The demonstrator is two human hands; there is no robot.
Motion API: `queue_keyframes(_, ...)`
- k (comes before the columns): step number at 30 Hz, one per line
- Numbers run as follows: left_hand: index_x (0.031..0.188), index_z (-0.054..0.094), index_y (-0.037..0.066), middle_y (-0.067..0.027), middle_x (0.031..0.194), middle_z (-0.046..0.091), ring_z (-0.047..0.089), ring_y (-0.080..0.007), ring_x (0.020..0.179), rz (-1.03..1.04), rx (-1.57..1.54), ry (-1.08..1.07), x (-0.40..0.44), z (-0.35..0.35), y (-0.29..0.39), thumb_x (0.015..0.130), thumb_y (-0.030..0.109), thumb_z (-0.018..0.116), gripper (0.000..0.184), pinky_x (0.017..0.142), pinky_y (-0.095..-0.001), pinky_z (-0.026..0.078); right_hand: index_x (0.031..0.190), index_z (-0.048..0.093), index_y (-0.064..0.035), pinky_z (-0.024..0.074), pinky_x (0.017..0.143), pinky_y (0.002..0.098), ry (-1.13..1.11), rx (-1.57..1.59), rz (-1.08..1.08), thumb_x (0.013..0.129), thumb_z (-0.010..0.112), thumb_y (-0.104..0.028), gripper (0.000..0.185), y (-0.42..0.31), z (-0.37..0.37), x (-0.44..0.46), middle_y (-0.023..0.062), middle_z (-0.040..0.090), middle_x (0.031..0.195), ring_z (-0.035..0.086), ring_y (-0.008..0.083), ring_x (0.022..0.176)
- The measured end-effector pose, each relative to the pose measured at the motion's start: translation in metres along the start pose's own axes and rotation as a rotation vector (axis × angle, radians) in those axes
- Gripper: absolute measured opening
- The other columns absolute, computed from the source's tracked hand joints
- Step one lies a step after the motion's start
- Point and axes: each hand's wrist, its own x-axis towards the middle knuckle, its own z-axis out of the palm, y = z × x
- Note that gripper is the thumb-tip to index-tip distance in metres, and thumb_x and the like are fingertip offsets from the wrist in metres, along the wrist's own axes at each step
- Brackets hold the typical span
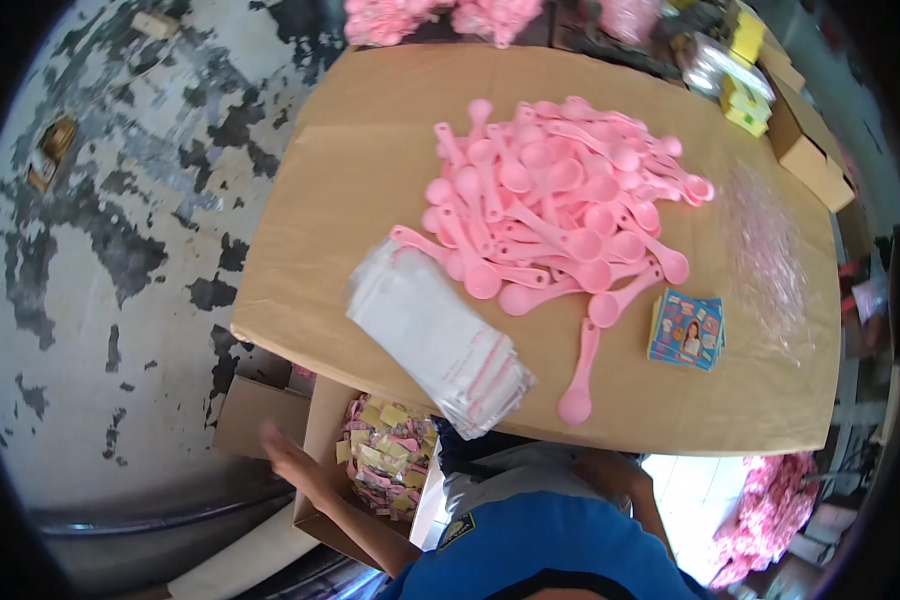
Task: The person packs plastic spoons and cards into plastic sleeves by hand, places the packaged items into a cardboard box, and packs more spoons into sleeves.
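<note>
My left hand (288, 458) is low at the left, beside a flap of an open cardboard box; its fingers are blurred, and I cannot tell whether it touches the flap. My right hand (608, 472) is at my lap, partly under the table edge, its fingers hidden. A heap of pink plastic scoops (560, 190) covers the middle of the table. In front of it lie a stack of clear plastic bags (430, 335) and one separate pink scoop (580, 375). To their right sits a small stack of printed cards (687, 332).
The brown-covered table (320, 200) is before me. Inside the cardboard box (320, 415) are packed scoops with yellowish cards (385, 455). Clear plastic wrap (767, 255) lies at the table's right. Pink bundles (765, 515) are on the floor, lower right. Yellow packs (745, 105) stand at the back right.
</note>
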Motion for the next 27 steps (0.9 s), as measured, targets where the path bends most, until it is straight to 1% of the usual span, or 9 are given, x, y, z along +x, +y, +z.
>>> queue_keyframes(3,0.125,0.053,-0.005,-0.0273,0.115,0.061,0.059,-0.04,0.11,0.124,0.125,-0.215,-0.09,0.02,0.0,0.089,0.004,0.06,0.038,0.095,-0.0453,0.046,0.111,0.068,-0.0042,0.0482,0.088,0.0379,-0.163,0.091,0.032,0.097,0.053,-0.033,0.035,-0.026,-0.05,-0.011,0.0158,0.069,0.103,0.064,0.0301,0.097)
queue_keyframes(4,0.117,0.06,-0.003,-0.0148,0.097,0.07,0.068,-0.0282,0.084,0.015,-0.128,-0.305,-0.101,0.034,0.009,0.09,0.005,0.061,0.029,0.073,-0.0344,0.054,0.109,0.069,-0.0042,0.0484,0.087,0.0374,-0.195,0.114,0.061,0.097,0.053,-0.035,0.037,-0.031,-0.061,-0.015,0.0149,0.07,0.101,0.065,0.029,0.095)
queue_keyframes(5,0.113,0.063,-0.002,-0.0103,0.095,0.07,0.067,-0.0149,0.082,-0.087,-0.252,-0.49,-0.119,0.044,0.018,0.087,-0.001,0.061,0.026,0.071,-0.0255,0.052,0.108,0.07,-0.0042,0.0487,0.086,0.0368,-0.231,0.135,0.091,0.097,0.053,-0.038,0.039,-0.033,-0.069,-0.021,0.0139,0.071,0.099,0.066,0.028,0.093)
queue_keyframes(6,0.115,0.063,0.0,-0.0084,0.095,0.071,0.066,-0.0099,0.08,0.171,-0.538,-0.518,-0.129,0.058,0.047,0.089,-0.006,0.058,0.028,0.068,-0.0199,0.05,0.106,0.07,-0.0042,0.0489,0.085,0.0362,-0.271,0.153,0.122,0.098,0.053,-0.041,0.041,-0.033,-0.071,-0.026,0.013,0.071,0.097,0.066,0.027,0.091)
queue_keyframes(7,0.112,0.065,0.001,-0.0078,0.096,0.072,0.066,-0.0112,0.079,-0.012,-0.697,-0.748,-0.141,0.063,0.083,0.091,0.0,0.057,0.022,0.067,-0.0222,0.05,0.102,0.071,-0.0048,0.0489,0.084,0.036,-0.252,0.142,0.103,0.097,0.049,-0.047,0.048,-0.03,-0.067,-0.028,0.0127,0.071,0.093,0.066,0.0264,0.09)
queue_keyframes(13,0.11,0.064,0.0,-0.0162,0.1,0.068,0.066,-0.0202,0.091,0.544,-0.487,-1.853,-0.153,0.06,0.255,0.093,0.025,0.062,0.03,0.077,-0.0353,0.05,0.098,0.07,-0.0027,0.0496,0.081,0.0408,-0.365,0.135,0.292,0.098,0.031,-0.062,0.07,-0.034,-0.049,-0.029,0.0169,0.07,0.088,0.067,0.0319,0.085)
queue_keyframes(19,0.112,0.063,0.003,-0.0155,0.1,0.068,0.066,-0.0267,0.09,0.998,-0.311,-2.095,-0.137,0.065,0.255,0.096,0.027,0.057,0.029,0.079,-0.0367,0.05,0.105,0.07,-0.0058,0.0485,0.086,0.0438,-0.375,0.173,0.43,0.096,0.022,-0.067,0.078,-0.045,-0.051,-0.05,0.0223,0.069,0.088,0.066,0.0343,0.09)
queue_keyframes(22,0.111,0.064,0.004,-0.0151,0.097,0.068,0.066,-0.0271,0.087,0.946,-0.077,-2.214,-0.114,0.043,0.277,0.097,0.027,0.055,0.029,0.078,-0.0372,0.05,0.109,0.07,-0.0077,0.0466,0.091,0.0452,-0.323,0.256,0.384,0.096,0.021,-0.068,0.078,-0.039,-0.043,-0.056,0.0232,0.068,0.097,0.065,0.0352,0.097)
queue_keyframes(27,0.108,0.064,0.005,-0.0119,0.096,0.065,0.065,-0.0277,0.083,0.973,-0.613,-2.007,-0.066,-0.034,0.339,0.094,0.024,0.06,0.024,0.074,-0.0382,0.05,0.097,0.07,0.0014,0.0459,0.092,0.0441,-0.227,0.246,0.357,0.095,0.021,-0.069,0.087,-0.052,-0.045,-0.046,0.0239,0.067,0.094,0.063,0.0364,0.099)
